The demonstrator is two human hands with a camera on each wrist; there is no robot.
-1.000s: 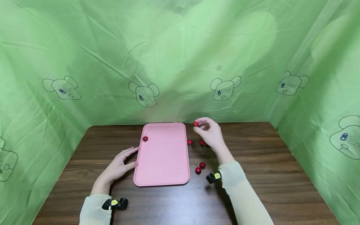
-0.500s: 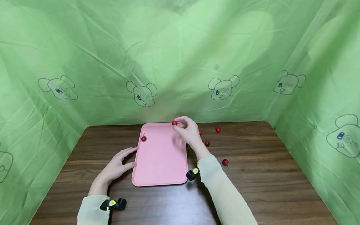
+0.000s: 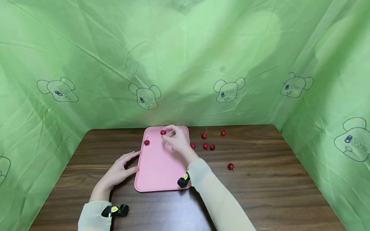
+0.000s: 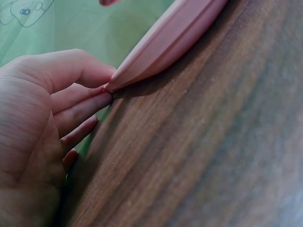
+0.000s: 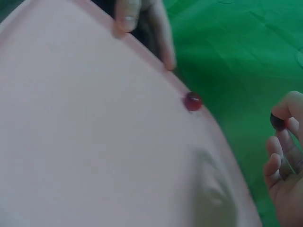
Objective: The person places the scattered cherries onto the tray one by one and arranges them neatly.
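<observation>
Right fingers [image 3: 170, 133] pinched, left hand [image 3: 118, 171] flat

From the head we look down and forward over the pink tray [image 3: 162, 166] at frame centre; our wrist views sit close (the right one blurred), sharing its left edge.
</observation>
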